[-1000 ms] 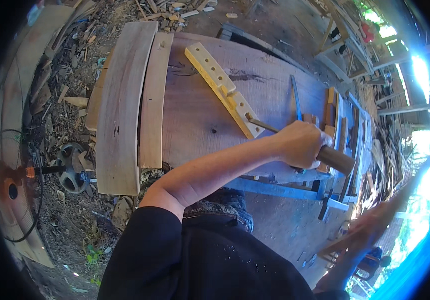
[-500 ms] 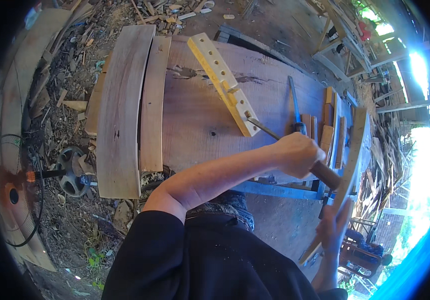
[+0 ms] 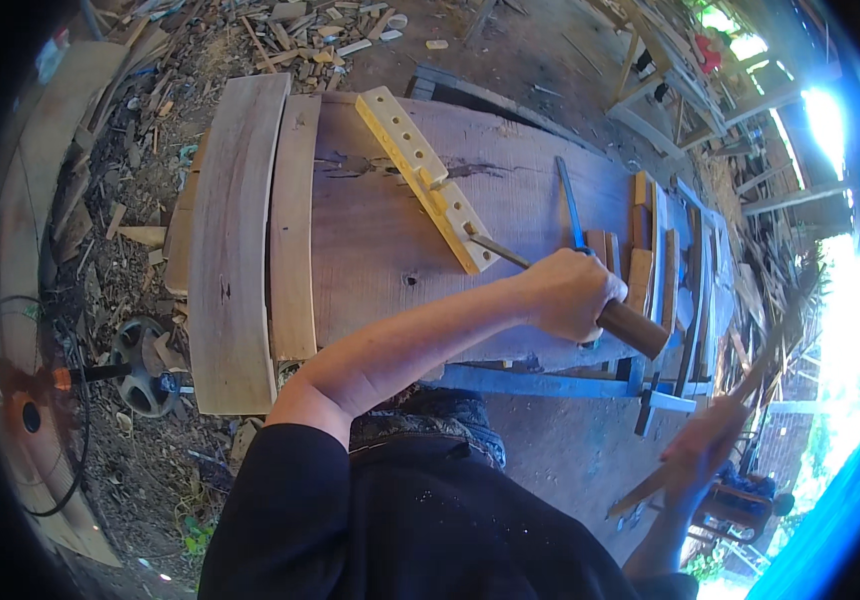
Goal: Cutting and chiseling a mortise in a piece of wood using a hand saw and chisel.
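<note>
My left hand [image 3: 572,295] is closed round a chisel with a brown wooden handle [image 3: 633,328]. The chisel's blade slants to the upper left, its tip at one of the holes in a pale wooden bar [image 3: 415,160]. That bar has a yellowish side and a row of holes, and lies diagonally on a broad wooden slab [image 3: 380,250]. Off to the lower right, my right hand [image 3: 700,445] grips a long wooden batten [image 3: 758,372]. Batten and hand are blurred by motion and apart from the chisel handle. Past my left hand lies a long, thin-bladed tool [image 3: 569,205].
Two loose planks, one wide [image 3: 235,250] and one narrow [image 3: 293,230], lie across the slab's left end. Short wood blocks [image 3: 640,280] are grouped at its right end. A wheel [image 3: 145,367] stands at the left. Wood scraps [image 3: 325,40] litter the ground beyond.
My right hand has swung the batten away from the chisel handle, to the right. My left hand keeps the chisel at the bar; the whole view has shifted slightly.
</note>
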